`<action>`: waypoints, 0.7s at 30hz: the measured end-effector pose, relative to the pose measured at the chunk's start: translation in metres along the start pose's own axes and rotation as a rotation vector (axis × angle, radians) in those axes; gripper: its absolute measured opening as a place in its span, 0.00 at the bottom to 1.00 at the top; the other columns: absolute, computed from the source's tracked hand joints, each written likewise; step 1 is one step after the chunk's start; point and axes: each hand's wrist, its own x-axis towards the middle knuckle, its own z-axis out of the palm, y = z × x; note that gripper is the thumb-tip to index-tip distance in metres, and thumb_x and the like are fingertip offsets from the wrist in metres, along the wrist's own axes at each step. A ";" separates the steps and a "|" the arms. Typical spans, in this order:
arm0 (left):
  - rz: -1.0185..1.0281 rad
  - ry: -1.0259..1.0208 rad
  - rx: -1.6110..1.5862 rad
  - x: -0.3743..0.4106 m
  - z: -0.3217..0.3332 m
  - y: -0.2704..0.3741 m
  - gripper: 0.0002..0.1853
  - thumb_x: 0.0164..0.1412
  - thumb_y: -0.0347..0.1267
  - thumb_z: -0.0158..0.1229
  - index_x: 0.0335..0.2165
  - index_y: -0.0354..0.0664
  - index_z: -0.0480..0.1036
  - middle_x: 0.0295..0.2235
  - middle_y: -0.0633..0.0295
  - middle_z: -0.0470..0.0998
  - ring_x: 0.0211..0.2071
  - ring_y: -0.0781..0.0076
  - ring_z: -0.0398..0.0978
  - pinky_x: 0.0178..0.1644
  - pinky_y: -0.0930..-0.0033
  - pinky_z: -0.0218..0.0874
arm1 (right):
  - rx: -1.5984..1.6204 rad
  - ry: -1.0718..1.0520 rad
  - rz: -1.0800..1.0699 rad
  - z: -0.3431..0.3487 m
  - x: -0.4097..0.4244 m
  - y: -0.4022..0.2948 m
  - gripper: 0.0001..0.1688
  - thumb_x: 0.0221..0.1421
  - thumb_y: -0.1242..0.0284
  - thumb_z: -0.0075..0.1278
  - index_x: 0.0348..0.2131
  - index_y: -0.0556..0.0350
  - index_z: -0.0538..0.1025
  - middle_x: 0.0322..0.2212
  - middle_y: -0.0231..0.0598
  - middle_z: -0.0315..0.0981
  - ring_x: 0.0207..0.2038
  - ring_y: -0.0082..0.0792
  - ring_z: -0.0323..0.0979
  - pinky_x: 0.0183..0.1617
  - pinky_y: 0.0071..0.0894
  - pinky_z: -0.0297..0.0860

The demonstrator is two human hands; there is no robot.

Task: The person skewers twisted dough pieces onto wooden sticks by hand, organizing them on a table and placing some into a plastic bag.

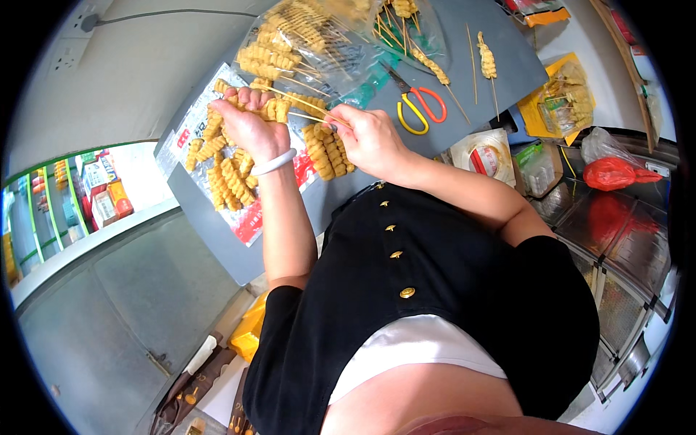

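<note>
My left hand [250,122], with a pale bangle at the wrist, is closed around a ridged yellow food roll [277,110]. My right hand [372,136] pinches thin bamboo skewers [312,101] between thumb and fingers. One skewer reaches the end of the held roll; another passes above it. How deep the tip goes, I cannot tell. Under and beside my left hand, loose ridged rolls [231,179] lie on a printed plastic bag [182,138]. A row of similar rolls [326,152] lies just below my right hand.
Clear bags of skewered rolls [288,38] lie at the back of the grey table [204,217]. Scissors [416,103] with red and yellow handles rest right of my right hand, near a skewered roll [488,60]. A red plastic bag [620,173] sits on a metal surface at right.
</note>
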 end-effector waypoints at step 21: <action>-0.278 -0.086 0.030 -0.052 0.006 -0.071 0.20 0.67 0.50 0.39 0.36 0.45 0.63 0.27 0.66 0.66 0.30 0.73 0.64 0.35 0.68 0.59 | -0.253 0.013 -0.033 -0.036 -0.011 0.041 0.12 0.48 0.83 0.45 0.36 0.59 0.73 0.23 0.49 0.75 0.26 0.48 0.75 0.29 0.42 0.70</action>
